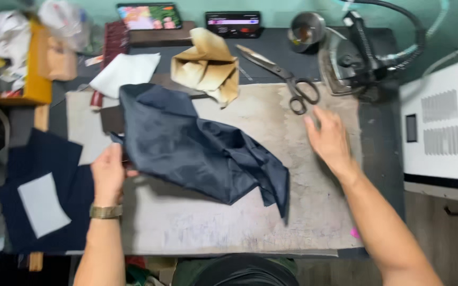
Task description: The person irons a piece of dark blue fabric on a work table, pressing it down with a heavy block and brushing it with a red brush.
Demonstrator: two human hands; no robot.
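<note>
a worn grey pad [197, 228] covers the tabletop, with scissors [284, 77] and an iron [353, 61] at the upper right of the frame. the left hand [108, 175] pinches the edge of a crumpled dark blue cloth [197, 148] at centre. the right hand [328, 139] lies open and flat, empty, just below the scissors.

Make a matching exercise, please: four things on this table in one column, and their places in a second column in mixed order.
1. dark cloth
2. scissors
3. iron
4. tan cloth

a. far right corner
b. held by left hand
c. just beyond right hand
d. behind the dark cloth, folded

Pairs: 1-b, 2-c, 3-a, 4-d
</note>
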